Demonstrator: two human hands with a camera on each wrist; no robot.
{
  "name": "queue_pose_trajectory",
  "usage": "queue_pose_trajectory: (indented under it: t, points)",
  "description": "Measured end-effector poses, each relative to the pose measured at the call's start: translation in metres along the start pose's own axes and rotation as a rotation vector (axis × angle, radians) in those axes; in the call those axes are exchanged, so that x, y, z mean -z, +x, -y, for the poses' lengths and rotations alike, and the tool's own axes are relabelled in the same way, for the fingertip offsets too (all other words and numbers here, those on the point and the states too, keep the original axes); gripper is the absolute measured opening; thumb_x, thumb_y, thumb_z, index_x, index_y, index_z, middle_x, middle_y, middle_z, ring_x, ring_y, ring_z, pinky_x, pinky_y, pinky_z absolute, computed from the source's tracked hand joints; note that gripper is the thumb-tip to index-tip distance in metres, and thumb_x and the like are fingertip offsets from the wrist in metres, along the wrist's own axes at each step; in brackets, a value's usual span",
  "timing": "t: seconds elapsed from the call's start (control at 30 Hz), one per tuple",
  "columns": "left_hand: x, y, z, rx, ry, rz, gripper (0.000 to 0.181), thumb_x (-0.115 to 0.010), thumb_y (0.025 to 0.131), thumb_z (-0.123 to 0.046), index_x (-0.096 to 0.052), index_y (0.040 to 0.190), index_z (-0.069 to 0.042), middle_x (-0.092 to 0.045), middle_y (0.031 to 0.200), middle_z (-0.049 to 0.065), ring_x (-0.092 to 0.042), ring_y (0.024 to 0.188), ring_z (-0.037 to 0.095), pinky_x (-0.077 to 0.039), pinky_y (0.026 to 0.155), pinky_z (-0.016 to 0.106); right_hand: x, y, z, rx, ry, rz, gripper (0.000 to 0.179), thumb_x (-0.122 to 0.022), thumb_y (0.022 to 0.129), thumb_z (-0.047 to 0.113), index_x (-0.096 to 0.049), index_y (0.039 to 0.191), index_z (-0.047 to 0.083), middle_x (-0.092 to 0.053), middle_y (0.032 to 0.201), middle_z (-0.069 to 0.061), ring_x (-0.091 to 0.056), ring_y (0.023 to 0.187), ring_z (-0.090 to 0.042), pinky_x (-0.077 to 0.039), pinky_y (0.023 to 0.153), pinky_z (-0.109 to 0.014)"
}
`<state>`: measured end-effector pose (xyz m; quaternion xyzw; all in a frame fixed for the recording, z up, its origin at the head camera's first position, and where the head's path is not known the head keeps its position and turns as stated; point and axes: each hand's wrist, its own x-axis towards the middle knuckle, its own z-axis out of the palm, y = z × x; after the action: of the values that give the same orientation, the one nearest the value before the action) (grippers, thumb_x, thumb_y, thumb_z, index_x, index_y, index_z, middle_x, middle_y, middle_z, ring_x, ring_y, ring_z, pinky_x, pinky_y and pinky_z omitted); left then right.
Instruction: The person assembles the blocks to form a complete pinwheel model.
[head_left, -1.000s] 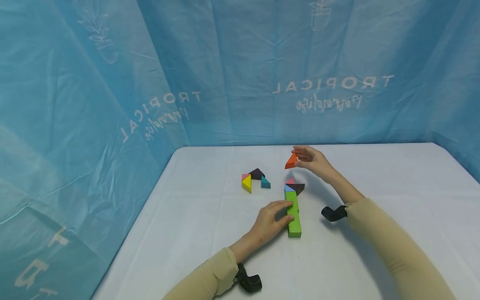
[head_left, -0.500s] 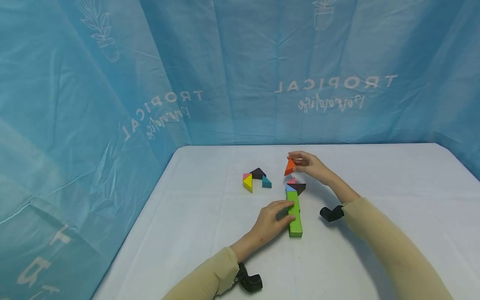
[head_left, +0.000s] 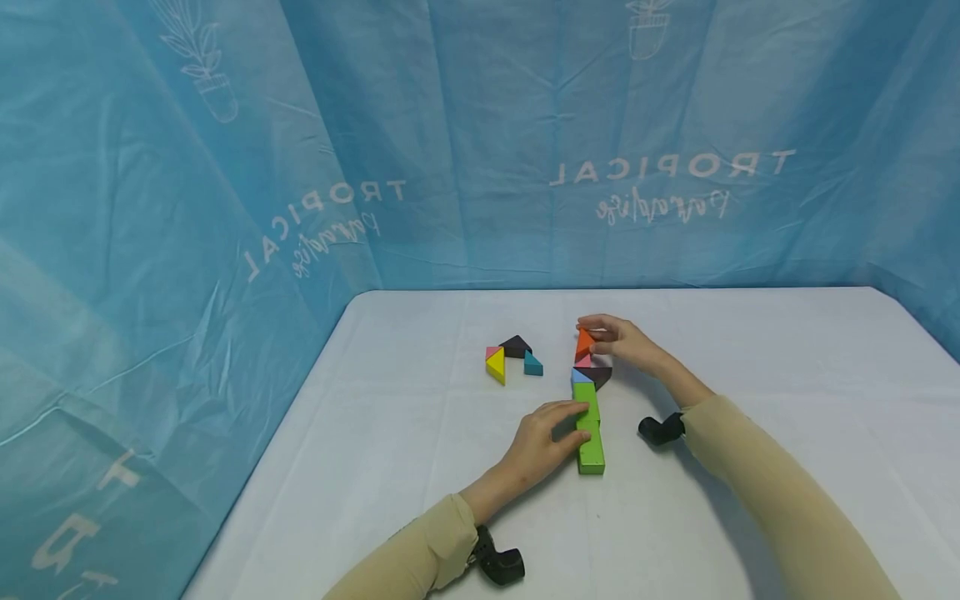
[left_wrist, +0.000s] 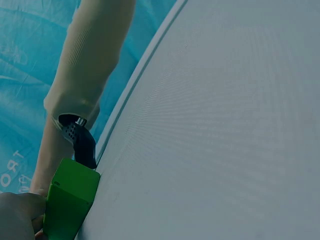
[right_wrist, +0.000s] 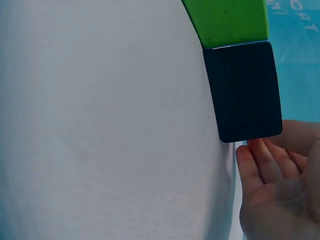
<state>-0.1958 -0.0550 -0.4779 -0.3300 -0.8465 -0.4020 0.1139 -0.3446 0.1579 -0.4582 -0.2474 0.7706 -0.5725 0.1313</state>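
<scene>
My right hand (head_left: 628,345) pinches an orange triangular block (head_left: 584,341) between thumb and fingers, at the far end of a row of blocks. A small pink triangle (head_left: 582,361), a black block (head_left: 596,375) and a blue triangle (head_left: 581,377) come just nearer, followed by two green blocks (head_left: 592,454) end to end. My left hand (head_left: 531,446) rests its index fingertip and thumb on the green blocks' left side. In the left wrist view a green block (left_wrist: 75,192) hides some fingers. In the right wrist view, the orange block is hidden behind the black block (right_wrist: 245,92).
Left of the row, a pink piece (head_left: 492,352), a yellow triangle (head_left: 496,365), a black block (head_left: 516,347) and a teal triangle (head_left: 532,364) lie grouped on the white table (head_left: 390,400). Blue curtains (head_left: 480,167) border the table's back and left.
My right hand has brought the orange block nearer and lower, down to the pink triangle at the row's far end. The left hand has stayed on the green blocks.
</scene>
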Motion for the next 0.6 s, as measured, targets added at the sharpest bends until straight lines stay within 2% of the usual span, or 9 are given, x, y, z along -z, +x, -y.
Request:
queue_pose_trajectory:
  t: [0.13, 0.3, 0.6]
  points:
    - [0.0005, -0.0003, 0.0002, 0.004, -0.003, 0.003, 0.039, -0.067, 0.090, -0.020, -0.059, 0.125, -0.006, -0.061, 0.124, 0.005, -0.051, 0.119, 0.013, -0.040, 0.100, 0.027, 0.0001, 0.0001, -0.0012, 0.000, -0.030, -0.002, 0.050, -0.051, 0.094, 0.000, -0.035, 0.141, -0.005, -0.039, 0.142, -0.024, -0.035, 0.130, -0.041, -0.030, 0.104, -0.054]
    - [0.0008, -0.0003, 0.0002, 0.008, 0.003, 0.002, 0.039, -0.067, 0.090, -0.020, -0.060, 0.125, -0.006, -0.061, 0.124, 0.005, -0.051, 0.119, 0.013, -0.040, 0.100, 0.027, -0.0006, 0.0005, 0.0003, 0.006, -0.047, -0.047, 0.046, -0.049, 0.098, 0.008, -0.038, 0.141, -0.002, -0.042, 0.142, -0.019, -0.038, 0.130, -0.035, -0.028, 0.106, -0.053]
    - [0.0005, 0.0001, -0.0002, 0.023, -0.009, 0.012, 0.040, -0.066, 0.090, -0.021, -0.059, 0.127, -0.007, -0.060, 0.125, 0.003, -0.050, 0.120, 0.012, -0.039, 0.100, 0.026, -0.0043, 0.0028, -0.0001, 0.024, -0.084, -0.057, 0.040, -0.047, 0.098, 0.003, -0.045, 0.137, -0.003, -0.047, 0.137, -0.021, -0.042, 0.126, -0.036, -0.031, 0.104, -0.053]
